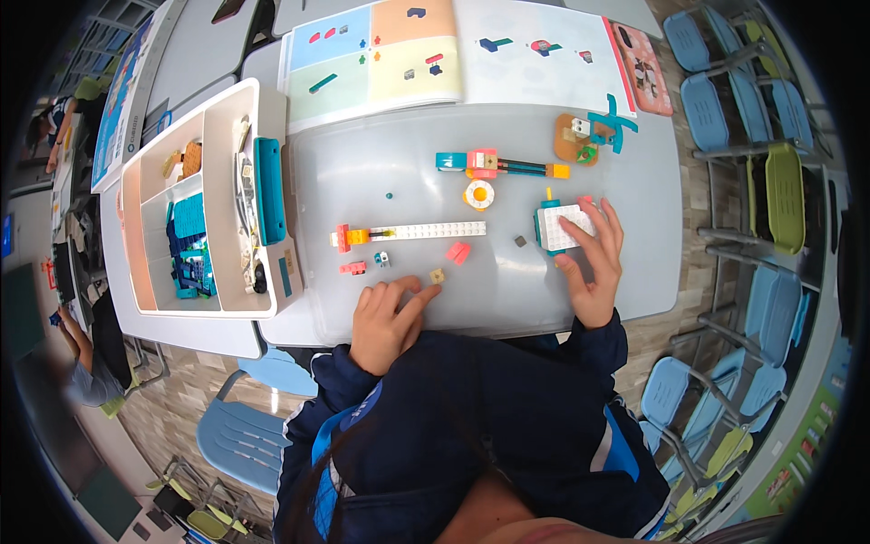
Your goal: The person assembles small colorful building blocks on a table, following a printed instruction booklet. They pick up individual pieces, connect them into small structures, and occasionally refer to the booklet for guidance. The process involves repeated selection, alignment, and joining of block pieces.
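Note:
My right hand (594,272) grips a white studded block assembly (560,227) with teal edges, thumb at its near side and fingers over its top and right. A yellow piece sticks out of its far side. My left hand (388,317) has its index finger stretched to a small tan brick (438,276); the other fingers are curled, and it grips nothing. Close by lie a pink piece (459,253), a pink brick (352,268) and a small teal-and-white piece (381,259). A long white studded beam (426,231) with an orange and pink end lies beyond.
A white divided bin (263,199) of bricks stands at the left. An open instruction booklet (362,100) and a pink phone case (645,72) lie at the back. A teal-and-pink assembly (489,164), white ring (478,195) and brown-based build (575,140) sit on the grey mat (362,172).

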Demonstrator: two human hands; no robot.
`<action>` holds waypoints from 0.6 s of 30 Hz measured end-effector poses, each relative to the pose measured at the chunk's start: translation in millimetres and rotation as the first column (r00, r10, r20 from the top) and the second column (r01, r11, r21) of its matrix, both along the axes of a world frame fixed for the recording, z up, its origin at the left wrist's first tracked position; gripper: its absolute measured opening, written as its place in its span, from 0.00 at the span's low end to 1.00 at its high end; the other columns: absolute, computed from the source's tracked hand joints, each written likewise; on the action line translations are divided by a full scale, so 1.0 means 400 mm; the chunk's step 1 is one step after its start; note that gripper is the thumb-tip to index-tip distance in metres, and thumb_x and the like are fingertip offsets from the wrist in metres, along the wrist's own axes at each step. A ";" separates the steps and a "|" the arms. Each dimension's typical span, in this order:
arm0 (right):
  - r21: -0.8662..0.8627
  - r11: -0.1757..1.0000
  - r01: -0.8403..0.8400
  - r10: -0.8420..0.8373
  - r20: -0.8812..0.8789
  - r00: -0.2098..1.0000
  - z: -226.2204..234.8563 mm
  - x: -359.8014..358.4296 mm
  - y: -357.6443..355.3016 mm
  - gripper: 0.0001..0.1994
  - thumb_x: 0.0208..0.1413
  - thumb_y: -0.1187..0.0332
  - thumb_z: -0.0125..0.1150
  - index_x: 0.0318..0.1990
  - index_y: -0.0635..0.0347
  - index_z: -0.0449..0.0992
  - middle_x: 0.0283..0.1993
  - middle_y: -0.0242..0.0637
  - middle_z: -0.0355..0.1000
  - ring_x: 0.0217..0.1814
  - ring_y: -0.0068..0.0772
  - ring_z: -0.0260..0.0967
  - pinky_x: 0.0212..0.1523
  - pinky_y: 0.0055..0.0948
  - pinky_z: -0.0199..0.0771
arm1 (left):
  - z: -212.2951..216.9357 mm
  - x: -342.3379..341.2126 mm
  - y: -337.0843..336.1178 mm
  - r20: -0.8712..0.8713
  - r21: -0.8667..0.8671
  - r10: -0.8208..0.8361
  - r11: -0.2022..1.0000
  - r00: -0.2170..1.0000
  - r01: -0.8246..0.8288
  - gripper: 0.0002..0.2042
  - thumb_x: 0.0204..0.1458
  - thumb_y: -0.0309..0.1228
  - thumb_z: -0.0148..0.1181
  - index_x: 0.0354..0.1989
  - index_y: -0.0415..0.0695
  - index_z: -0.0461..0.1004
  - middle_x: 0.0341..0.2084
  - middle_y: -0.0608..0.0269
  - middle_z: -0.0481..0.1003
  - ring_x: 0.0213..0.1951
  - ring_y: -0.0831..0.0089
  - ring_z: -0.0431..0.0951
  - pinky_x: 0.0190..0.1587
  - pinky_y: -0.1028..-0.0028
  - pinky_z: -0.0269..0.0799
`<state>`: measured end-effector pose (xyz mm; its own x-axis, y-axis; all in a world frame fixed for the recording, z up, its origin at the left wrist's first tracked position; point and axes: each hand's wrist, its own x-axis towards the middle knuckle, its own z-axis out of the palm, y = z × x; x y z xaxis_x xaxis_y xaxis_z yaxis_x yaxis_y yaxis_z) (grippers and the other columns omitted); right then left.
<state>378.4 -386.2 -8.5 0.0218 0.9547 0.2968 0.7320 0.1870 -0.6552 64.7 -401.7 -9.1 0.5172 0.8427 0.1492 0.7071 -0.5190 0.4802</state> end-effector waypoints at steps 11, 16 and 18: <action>-0.060 0.998 -0.010 0.006 -0.069 0.998 0.016 0.001 0.010 0.19 0.48 0.69 0.71 0.50 0.54 0.82 0.66 0.42 0.66 0.72 0.55 0.51 0.69 0.48 0.54 | -0.020 0.012 0.009 0.004 0.049 0.057 0.997 0.998 -0.057 0.26 0.39 0.22 0.65 0.52 0.54 0.80 0.37 0.71 0.73 0.30 0.72 0.69 0.33 0.70 0.61; -0.079 0.997 -0.007 -0.001 -0.094 0.996 0.005 0.013 0.012 0.19 0.45 0.70 0.72 0.48 0.54 0.83 0.65 0.40 0.67 0.71 0.54 0.51 0.68 0.47 0.55 | -0.021 0.015 0.015 0.010 0.063 0.073 0.995 0.997 -0.073 0.26 0.36 0.20 0.65 0.50 0.53 0.81 0.34 0.70 0.73 0.27 0.72 0.68 0.30 0.71 0.59; -0.095 0.995 -0.006 -0.004 -0.106 0.994 0.005 0.017 0.012 0.19 0.45 0.70 0.72 0.48 0.54 0.83 0.65 0.40 0.67 0.70 0.54 0.52 0.68 0.47 0.56 | -0.021 0.017 0.019 0.014 0.063 0.079 0.995 0.997 -0.080 0.27 0.35 0.20 0.64 0.50 0.53 0.81 0.33 0.70 0.73 0.27 0.72 0.67 0.30 0.71 0.59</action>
<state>385.1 -381.4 -6.6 0.0469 0.9786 0.2005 0.6573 0.1209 -0.7438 71.4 -394.2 -17.3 0.4470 0.8697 0.2095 0.7421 -0.4913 0.4560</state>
